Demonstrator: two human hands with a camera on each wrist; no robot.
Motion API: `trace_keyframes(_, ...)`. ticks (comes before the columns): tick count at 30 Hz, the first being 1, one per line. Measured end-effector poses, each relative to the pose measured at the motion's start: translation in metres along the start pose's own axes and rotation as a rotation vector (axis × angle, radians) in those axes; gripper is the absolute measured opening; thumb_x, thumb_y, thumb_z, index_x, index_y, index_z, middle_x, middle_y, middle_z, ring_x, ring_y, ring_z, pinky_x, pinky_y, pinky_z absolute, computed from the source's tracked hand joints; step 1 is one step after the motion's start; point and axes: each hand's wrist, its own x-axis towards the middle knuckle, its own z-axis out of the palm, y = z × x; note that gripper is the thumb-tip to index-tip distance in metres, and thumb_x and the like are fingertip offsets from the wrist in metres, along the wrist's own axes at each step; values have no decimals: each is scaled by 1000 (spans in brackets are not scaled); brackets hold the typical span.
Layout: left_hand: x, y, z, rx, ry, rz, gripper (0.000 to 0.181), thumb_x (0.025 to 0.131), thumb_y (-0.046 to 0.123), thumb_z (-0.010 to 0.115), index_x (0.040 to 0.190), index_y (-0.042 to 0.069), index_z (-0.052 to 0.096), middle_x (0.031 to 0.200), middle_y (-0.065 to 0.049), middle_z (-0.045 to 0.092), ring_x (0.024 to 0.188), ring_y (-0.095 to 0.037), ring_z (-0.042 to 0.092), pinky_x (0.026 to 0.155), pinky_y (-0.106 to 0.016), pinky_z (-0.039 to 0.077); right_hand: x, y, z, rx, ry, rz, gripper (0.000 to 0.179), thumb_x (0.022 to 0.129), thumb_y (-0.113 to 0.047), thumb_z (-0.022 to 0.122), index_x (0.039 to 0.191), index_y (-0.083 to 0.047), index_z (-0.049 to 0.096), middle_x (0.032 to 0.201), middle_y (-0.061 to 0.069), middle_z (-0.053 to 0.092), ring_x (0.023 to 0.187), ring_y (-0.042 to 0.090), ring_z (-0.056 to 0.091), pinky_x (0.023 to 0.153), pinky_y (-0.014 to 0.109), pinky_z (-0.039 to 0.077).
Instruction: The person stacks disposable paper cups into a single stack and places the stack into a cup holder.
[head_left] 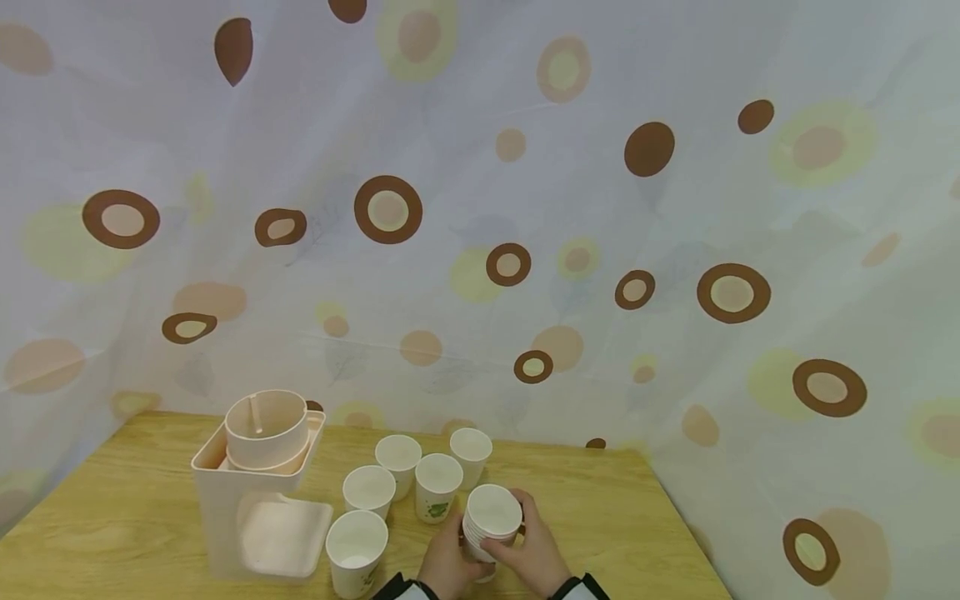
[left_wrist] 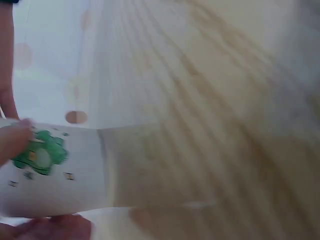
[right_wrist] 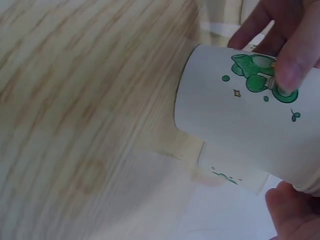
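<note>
Both hands hold a stack of white paper cups (head_left: 493, 510), near the table's front edge in the head view. Several nested rims show at its top. My left hand (head_left: 448, 560) grips the lower part, its thumb (right_wrist: 295, 70) lying over a green cartoon print in the right wrist view. Higher up, my right hand (head_left: 538, 552) wraps the other side, with its thumb just below the rims. The left wrist view is blurred and shows the stack's printed side (left_wrist: 75, 170) with the base pointing right. Left of the hands, a single paper cup (head_left: 438, 486) stands upright.
Further upright paper cups stand left and behind: a front cup (head_left: 352, 575), a middle cup (head_left: 367, 492), and two back cups (head_left: 398, 454), (head_left: 471, 448). At far left is a pale plastic container (head_left: 217, 517) with a round pinkish vessel (head_left: 266, 425) in its top. A patterned sheet (head_left: 480, 317) hangs behind the wooden table (head_left: 600, 500).
</note>
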Motion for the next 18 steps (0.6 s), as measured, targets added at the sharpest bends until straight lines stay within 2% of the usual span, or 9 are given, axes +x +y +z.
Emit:
trace_keyframes(4, -8, 14, -11, 45, -58, -63, 68, 64, -1, 72, 123, -16, 40, 113, -34, 55, 104, -48, 55, 87, -59, 45, -1, 3, 0, 34, -15, 3, 72, 78, -27, 75, 131, 3, 36, 122, 17, 55, 107, 29, 55, 86, 41, 47)
trace_keyframes(6, -15, 27, -25, 58, -90, -99, 63, 68, 1, 68, 123, -17, 41, 110, -35, 55, 101, -48, 56, 84, -58, 47, -1, 3, -1, 45, -26, 7, 72, 79, -27, 74, 132, 3, 35, 122, 16, 55, 108, 29, 54, 86, 42, 47)
trace_keyframes(8, -23, 41, -42, 103, -89, -95, 55, 73, 6, 65, 121, -14, 46, 107, -30, 58, 95, -43, 58, 79, -52, 50, -2, 3, -1, 55, -32, 7, 72, 79, -26, 75, 131, 3, 35, 122, 17, 54, 108, 30, 54, 87, 43, 46)
trace_keyframes(10, -30, 53, -61, 211, -30, -35, 46, 76, 12, 69, 114, -8, 53, 100, -20, 62, 88, -33, 60, 72, -43, 52, -2, 2, -1, 66, -36, 7, 72, 79, -25, 75, 131, 3, 34, 122, 17, 54, 109, 30, 53, 87, 43, 46)
trace_keyframes(13, -36, 67, -88, 444, 142, 58, 41, 72, 18, 75, 104, -2, 59, 91, -11, 62, 81, -25, 60, 65, -36, 51, -1, 2, 0, 76, -40, 10, 73, 78, -25, 75, 131, 4, 33, 123, 18, 53, 110, 31, 53, 87, 44, 45)
trace_keyframes(15, -38, 70, -103, 619, 257, 68, 44, 67, 24, 80, 98, -1, 61, 86, -10, 62, 78, -24, 60, 63, -35, 51, -1, 3, 0, 78, -43, 14, 74, 78, -25, 75, 131, 4, 32, 123, 19, 53, 110, 31, 52, 87, 43, 45)
trace_keyframes(16, -38, 70, -110, 691, 293, 53, 47, 66, 27, 82, 95, -2, 61, 83, -10, 61, 76, -25, 60, 61, -36, 51, 0, 3, 1, 81, -46, 18, 74, 78, -24, 75, 131, 3, 31, 124, 19, 53, 111, 32, 52, 86, 43, 45)
trace_keyframes(18, -40, 67, -122, 797, 326, 4, 53, 63, 34, 83, 89, -5, 60, 78, -12, 58, 72, -27, 58, 58, -38, 50, 0, 5, 2, 86, -54, 18, 77, 76, -21, 76, 132, 3, 29, 125, 20, 52, 112, 33, 51, 86, 42, 45)
